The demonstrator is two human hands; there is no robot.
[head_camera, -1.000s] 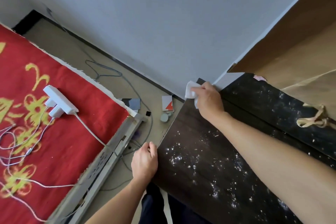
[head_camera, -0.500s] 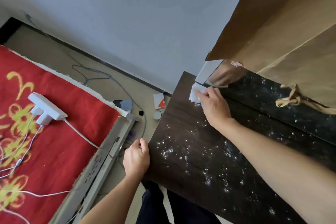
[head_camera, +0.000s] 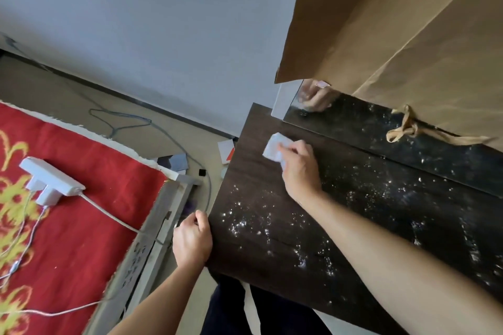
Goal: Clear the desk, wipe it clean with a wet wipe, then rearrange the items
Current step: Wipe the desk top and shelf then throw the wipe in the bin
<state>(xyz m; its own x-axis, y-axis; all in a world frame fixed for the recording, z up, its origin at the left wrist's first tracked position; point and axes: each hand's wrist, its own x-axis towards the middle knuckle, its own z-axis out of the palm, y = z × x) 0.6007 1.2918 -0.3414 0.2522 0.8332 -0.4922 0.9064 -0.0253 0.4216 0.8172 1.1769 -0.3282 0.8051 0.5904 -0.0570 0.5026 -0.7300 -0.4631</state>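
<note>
A dark wooden desk (head_camera: 272, 247) speckled with white dust fills the right half of the view. My right hand (head_camera: 299, 166) presses a folded white wet wipe (head_camera: 273, 145) flat on the desk near its far left corner. At the near left corner my left hand (head_camera: 192, 242) grips the desk's left edge, thumb on top. A mirror (head_camera: 353, 122) along the desk's back reflects my right hand.
A large brown paper bag (head_camera: 408, 49) with a paper handle leans over the mirror at the back right. Left of the desk stands a bed with a red patterned blanket (head_camera: 81, 185), a white power strip (head_camera: 51, 179) and cables. Small cards and a cable lie on the floor.
My right hand has slid the wipe from the desk's far corner toward me and to the right. The view has shifted left and down. My left hand stays on the desk edge.
</note>
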